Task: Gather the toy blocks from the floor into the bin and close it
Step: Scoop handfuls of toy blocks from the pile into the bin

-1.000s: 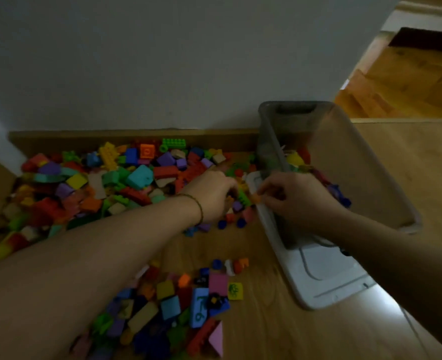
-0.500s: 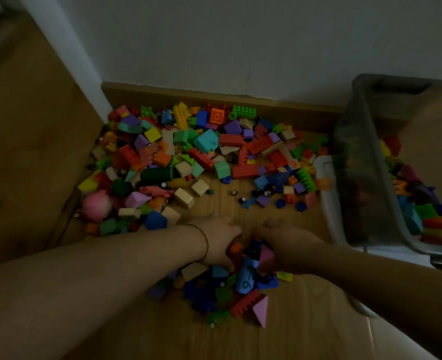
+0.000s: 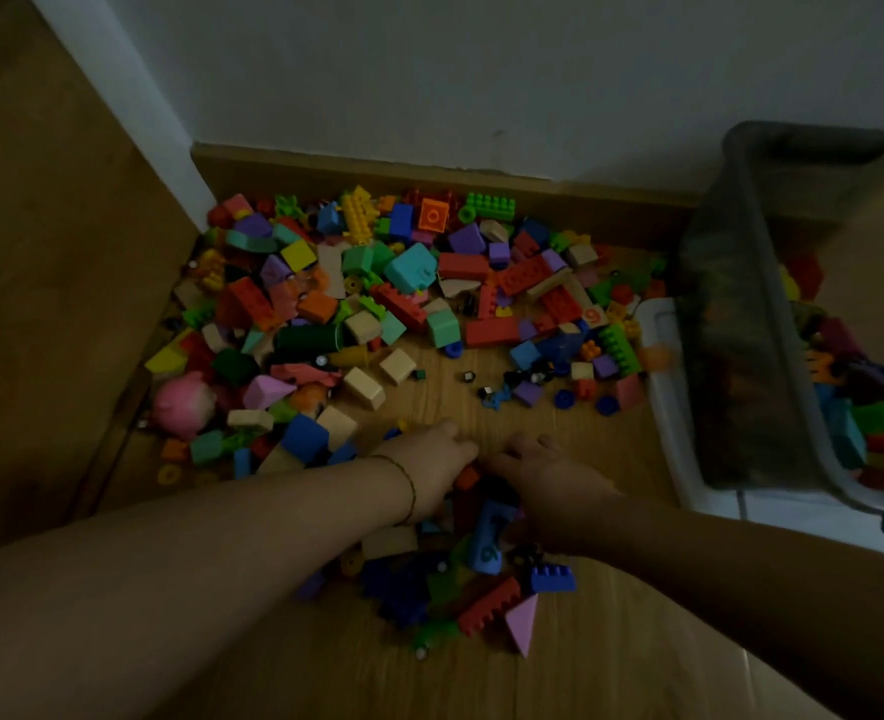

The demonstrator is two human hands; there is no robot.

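- Blocks (image 3: 486, 545) in the near pile are bracketed by left hand (image 3: 432, 462) and right hand (image 3: 546, 472), fingers curved down; grip cannot be told.
- Bin (image 3: 731, 324) is placed at 2 o'clock, nearer the right hand.

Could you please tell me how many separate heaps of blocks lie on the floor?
2. The large heap lies along the skirting board; the small heap lies nearer, under the left hand and right hand. Some blocks may be hidden beneath them.

Orange "6" on wood blk (image 3: 592, 316); digit, maybe 9, on lt-blue blk (image 3: 487, 545).
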